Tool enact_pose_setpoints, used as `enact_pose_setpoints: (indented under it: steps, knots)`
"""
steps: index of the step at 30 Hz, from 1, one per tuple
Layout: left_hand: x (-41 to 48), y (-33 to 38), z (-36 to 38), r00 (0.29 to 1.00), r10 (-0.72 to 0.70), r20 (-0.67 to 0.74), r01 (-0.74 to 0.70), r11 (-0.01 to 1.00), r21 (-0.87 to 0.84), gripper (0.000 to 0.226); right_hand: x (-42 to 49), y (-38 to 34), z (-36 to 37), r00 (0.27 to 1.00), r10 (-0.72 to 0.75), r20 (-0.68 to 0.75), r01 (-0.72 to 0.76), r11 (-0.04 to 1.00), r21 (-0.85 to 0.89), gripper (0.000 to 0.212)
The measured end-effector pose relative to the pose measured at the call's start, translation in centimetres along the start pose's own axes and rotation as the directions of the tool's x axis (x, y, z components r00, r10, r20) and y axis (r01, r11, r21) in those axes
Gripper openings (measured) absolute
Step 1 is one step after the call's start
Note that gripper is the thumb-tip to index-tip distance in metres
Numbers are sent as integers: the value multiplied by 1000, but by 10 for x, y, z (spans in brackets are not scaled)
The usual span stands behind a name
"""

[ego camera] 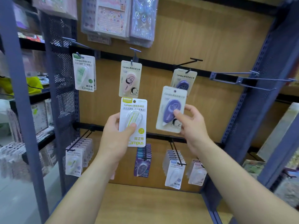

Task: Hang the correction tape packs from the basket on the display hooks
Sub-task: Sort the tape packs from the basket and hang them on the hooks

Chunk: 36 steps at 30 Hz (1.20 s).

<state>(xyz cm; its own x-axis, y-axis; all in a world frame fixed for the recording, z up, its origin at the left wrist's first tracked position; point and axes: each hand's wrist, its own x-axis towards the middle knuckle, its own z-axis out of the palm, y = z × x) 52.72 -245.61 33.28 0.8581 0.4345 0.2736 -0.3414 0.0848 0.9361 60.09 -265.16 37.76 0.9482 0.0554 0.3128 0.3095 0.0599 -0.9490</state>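
So both hands are loaded right now. Left grip (116,135) is wrapped around the lower half of a yellow-green pack (133,122), thumb across the front. Right grip (192,125) is pinching a purple pack (171,109) by its lower right edge, thumb on the blister. Both are up in front of the wood back panel (218,38), a bit below the middle row of hooks. I can't see the basket anywhere.

My take: do the purple one first. It sits just under the hanging purple pack (183,80), which looks like the same design, so that hook (188,71) is probably its home. The card is tilted a little, so square it up, line the punched hole (175,91) with the hook tip, then push straight back. Holding it that low could let the top wobble, so go slow.

The yellow-green one looks closest to the green pack (84,72) on the left hook, not the pink pack (130,78) right above it.

Stuff in the way: a T-shaped bar (196,59) juts out above the purple hook, bare hooks (252,78) poke out on the right, sticker sheets (113,16) hang overhead, and a full lower row of packs (174,173) sits under the forearms.
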Motion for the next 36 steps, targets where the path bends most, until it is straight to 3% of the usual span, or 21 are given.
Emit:
enact_pose_setpoints:
  steps: [5,10,30,36]
  knots:
    - [-3,5,-1,1000,10,22,-11,1000,18,33,47,-31,-19,983,-70,-167,72,997,5,27]
    - [-4,7,-3,1000,3,27,-4,1000,20,33,68,-45,-22,973,-131,-189,122,991,-57,23]
    - [-1,4,0,998,-15,54,13,1000,27,30,72,-37,-14,959,-97,-268,78,994,-79,29]
    - [-1,3,-1,999,-16,44,15,999,34,32,83,-33,-10,958,-77,-275,9,970,-241,31]
